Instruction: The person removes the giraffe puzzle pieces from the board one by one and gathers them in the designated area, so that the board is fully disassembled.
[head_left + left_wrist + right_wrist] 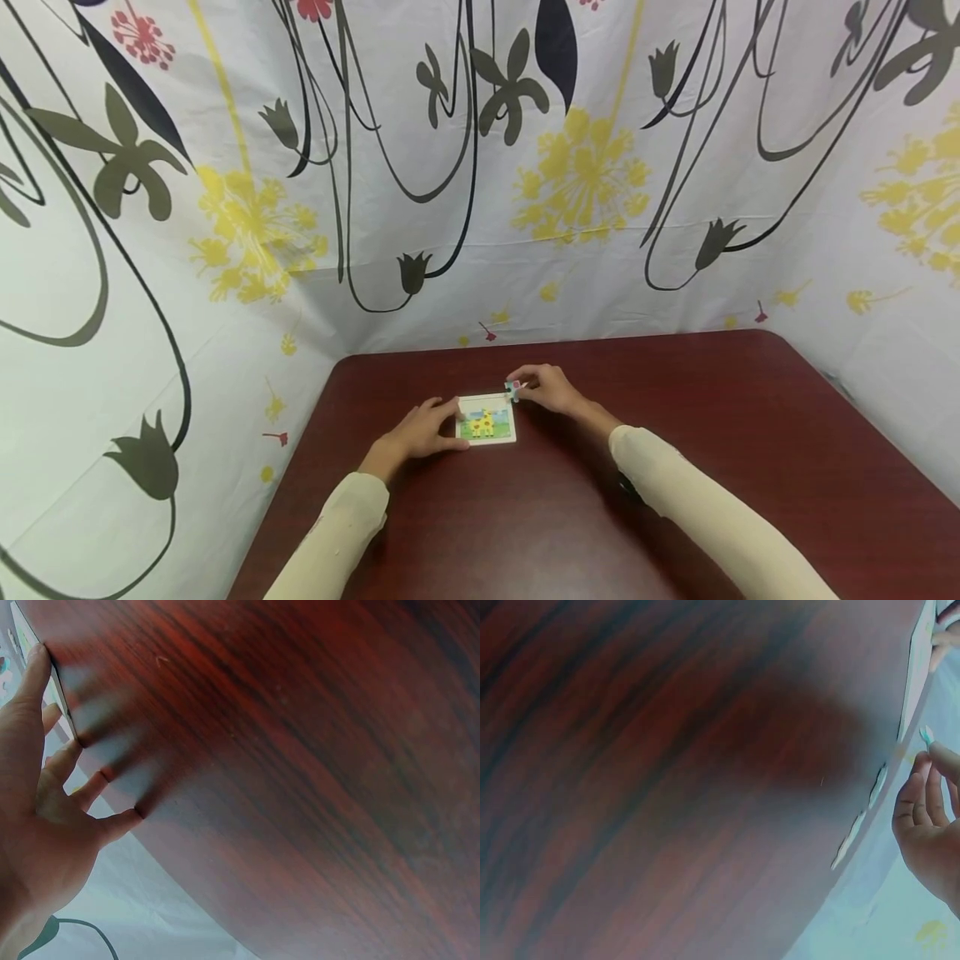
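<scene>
White borders the puzzle board (483, 403), whose picture shows a yellow giraffe (482, 425) on green beneath blue; it lies flat on the dark red counter (525, 517), between the hands. The left hand (422, 429) has its fingers spread wide, touching the board's edge. The right hand (549, 388) has its fingers nearly closed, pinching a small pale-blue piece (512, 388) by the upper right corner. Only the right wrist view shows thin pale slabs (847, 841) on the counter; only the head view shows the giraffe clearly
</scene>
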